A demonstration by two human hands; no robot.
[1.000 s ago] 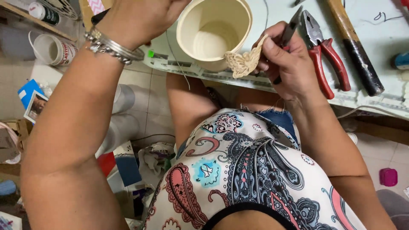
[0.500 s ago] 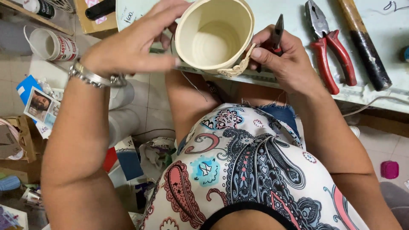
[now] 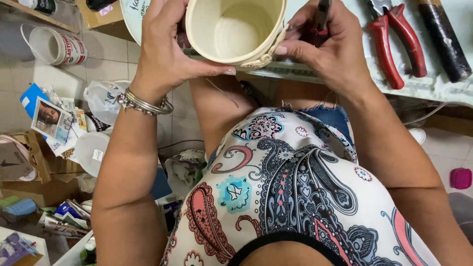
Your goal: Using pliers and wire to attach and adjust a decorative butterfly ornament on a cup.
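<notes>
Now left hand (image 3: 165, 54) grip wraps cream pot (image 3: 235, 30); right hand (image 3: 327, 51) pinches lace trim (image 3: 266, 55), small pliers (image 3: 322, 15) tucked in. Trim could slip off the rim if my pinch loosens.

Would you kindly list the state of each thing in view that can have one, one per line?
cream pot: open-topped, empty inside, held off the bench
left hand: gripping the pot's side
right hand: pressing lace trim against the pot's rim, also holding a small tool
red pliers: lying on the bench, untouched
white bucket: on the floor, upright
</notes>
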